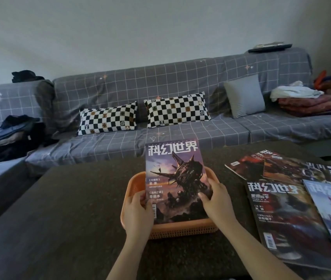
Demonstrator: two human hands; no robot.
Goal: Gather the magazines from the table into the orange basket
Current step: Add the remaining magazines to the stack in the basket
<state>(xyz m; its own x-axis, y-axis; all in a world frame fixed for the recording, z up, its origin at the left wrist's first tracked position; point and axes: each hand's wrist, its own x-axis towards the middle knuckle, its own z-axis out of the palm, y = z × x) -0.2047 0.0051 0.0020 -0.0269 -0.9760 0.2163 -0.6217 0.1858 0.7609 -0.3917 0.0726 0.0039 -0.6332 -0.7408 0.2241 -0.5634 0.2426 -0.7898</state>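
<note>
**One magazine going in, four still out on the worktop**

One magazine (175, 178), cover toward the camera, held upright with its lower edge down inside the orange basket (166, 227) and its top half standing well above the rim. Gripped at both lower side edges: left hand (139, 215) curled round the left edge near the barcode, thumb on the cover; right hand (216, 205) clasping the right edge, thumb pressed on the cover. Both sets of fingers closed on the magazine, none loose.

Probably the first one in; nothing else visible inside the basket, though the cover hides most of its floor.

To finish this step well: tip the top edge away or toward the body and lay the magazine flat, spine along one long wall, so later copies stack square on it. Looks slightly longer than the basket's short side, so best aligned with the long axis, not forced crosswise. Slide the fingers out from under only once the lower edge rests on the floor; otherwise likely to flop and curl a corner.

Four more magazines (288, 215) just to the right on the dark worktop (59, 209), overlapping in a loose fan, nearest one close beside the basket.

Beyond the worktop, a grey checked sofa (140, 85) with two chequered cushions (108, 121), a plain grey cushion (244, 96), and folded blankets (310, 104).
</note>
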